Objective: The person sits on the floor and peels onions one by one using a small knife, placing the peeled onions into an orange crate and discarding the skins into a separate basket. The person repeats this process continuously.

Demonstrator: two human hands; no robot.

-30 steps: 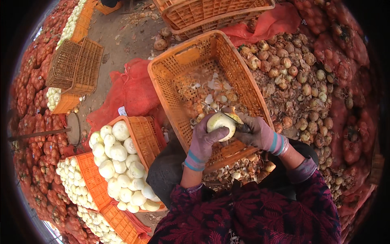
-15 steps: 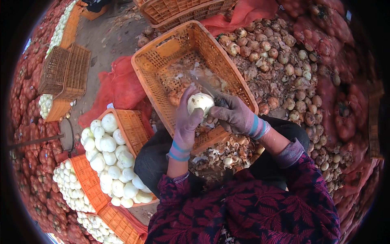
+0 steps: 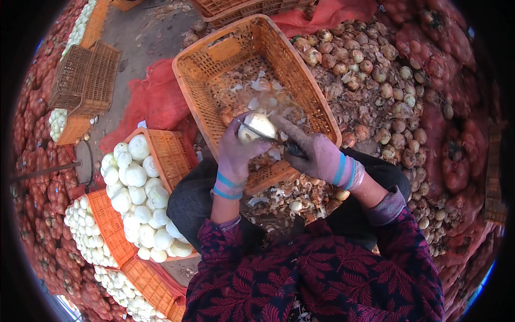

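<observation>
In my gloved left hand is a peeled white onion, gripped between thumb and fingers. My gloved right hand is closed round the dark handle of a knife, whose blade lies across the front of the onion. The right index finger stretches toward the onion's right side. Both hands are above the near end of an orange plastic crate, which has loose onion skins and peelings in the bottom.
To my left stands an orange crate heaped with peeled onions; more filled crates lie behind it. Unpeeled onions are piled at the right, beside red mesh sacks. Red netting lies left of the middle crate. Brown crates are stacked further left.
The knife has swung from pointing up and away beyond the onion to lying across its face. The onion has moved slightly left, and my right index finger has straightened.
</observation>
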